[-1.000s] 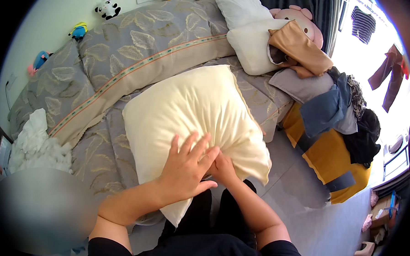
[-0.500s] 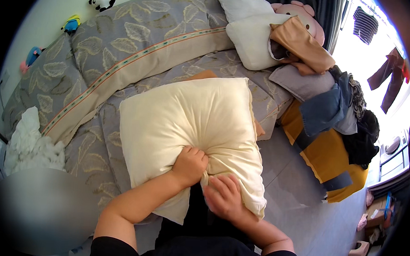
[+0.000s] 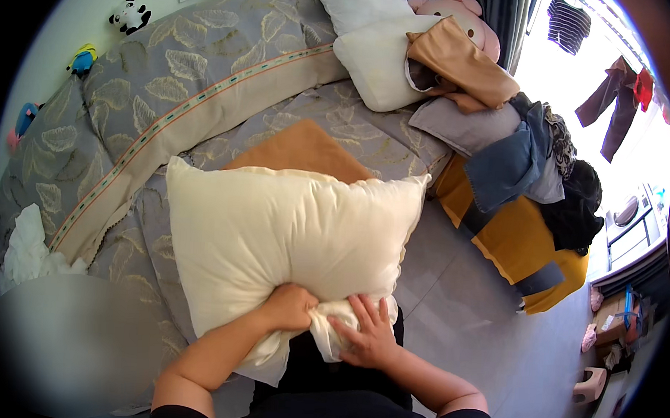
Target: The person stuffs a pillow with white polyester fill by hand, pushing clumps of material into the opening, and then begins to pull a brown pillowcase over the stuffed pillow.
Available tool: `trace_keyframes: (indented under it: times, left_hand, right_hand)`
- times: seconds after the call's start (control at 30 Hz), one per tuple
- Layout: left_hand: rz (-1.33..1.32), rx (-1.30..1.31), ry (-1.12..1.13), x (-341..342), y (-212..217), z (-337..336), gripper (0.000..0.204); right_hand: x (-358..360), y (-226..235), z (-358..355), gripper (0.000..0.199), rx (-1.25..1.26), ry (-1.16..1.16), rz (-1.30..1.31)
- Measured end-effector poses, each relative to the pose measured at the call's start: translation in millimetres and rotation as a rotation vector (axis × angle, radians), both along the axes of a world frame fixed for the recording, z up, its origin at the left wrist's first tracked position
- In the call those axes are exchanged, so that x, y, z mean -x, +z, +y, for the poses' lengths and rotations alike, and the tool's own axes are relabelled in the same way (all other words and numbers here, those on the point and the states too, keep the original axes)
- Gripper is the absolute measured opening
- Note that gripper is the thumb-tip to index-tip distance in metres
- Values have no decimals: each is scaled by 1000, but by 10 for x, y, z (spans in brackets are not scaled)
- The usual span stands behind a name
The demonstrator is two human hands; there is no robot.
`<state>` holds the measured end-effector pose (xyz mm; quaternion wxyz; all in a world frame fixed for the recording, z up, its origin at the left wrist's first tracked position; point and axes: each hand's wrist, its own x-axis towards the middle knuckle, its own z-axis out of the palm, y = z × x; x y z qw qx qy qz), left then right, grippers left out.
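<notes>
A large cream pillow (image 3: pixel 289 222) rises in front of my body, its far corners pointing away from me. Its near edge is bunched and twisted at the middle. My left hand (image 3: pixel 292 306) is closed in a fist around that gathered cloth. On the bunched fold just to the right lies my right hand (image 3: pixel 371 334), its fingers spread and touching the fabric. The near right corner of the pillow is partly covered by this hand. Behind the pillow, a tan cushion cover (image 3: pixel 300 148) lies on the grey leaf-patterned sofa (image 3: pixel 161 89).
White pillows (image 3: pixel 379 61), a brown satin cloth (image 3: pixel 465 61) and a grey cushion (image 3: pixel 466 125) are piled at the far right. Clothes (image 3: pixel 512 168) lie over a mustard-yellow cover (image 3: pixel 527 255). White fluffy stuffing (image 3: pixel 34 252) sits at left, near a blurred round shape (image 3: pixel 64 343).
The pillow has tilted and shifted toward me, uncovering more of the tan cover behind it. Both hands moved slightly left-to-right apart and lower; the right hand's fingers have spread out over the bunched fold.
</notes>
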<state>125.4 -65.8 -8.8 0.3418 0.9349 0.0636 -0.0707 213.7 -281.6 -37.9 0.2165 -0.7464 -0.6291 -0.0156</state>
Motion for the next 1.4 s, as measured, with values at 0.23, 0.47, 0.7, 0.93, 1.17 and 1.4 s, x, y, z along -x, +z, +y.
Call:
trace_keyframes:
  times: [0.23,0.47,0.7,0.93,1.17,1.4]
  left_hand:
    - [133,95,92,-380,225,17,20]
    - [112,192,199,-291,383,-96,20]
    - [-37,-77,135,-344,571,-120,21]
    - [-471,-241,36,-876,1481,21,31]
    - [-761,-989,526,-1575,884,993,85]
    - [-339,-493,369,-1083,1091,602,94]
  right_hand:
    - [622,18,-143,72,-220,-44,-44]
    - [18,-295,444,40,-532,-288,-539]
    - [-126,-221,438,35,-537,-188,-444]
    - [-287,38,489,30,-603,6,-129]
    - [-219,47,493,14,-411,8,-4]
    - [-178,247,462,14,-125,-22,89]
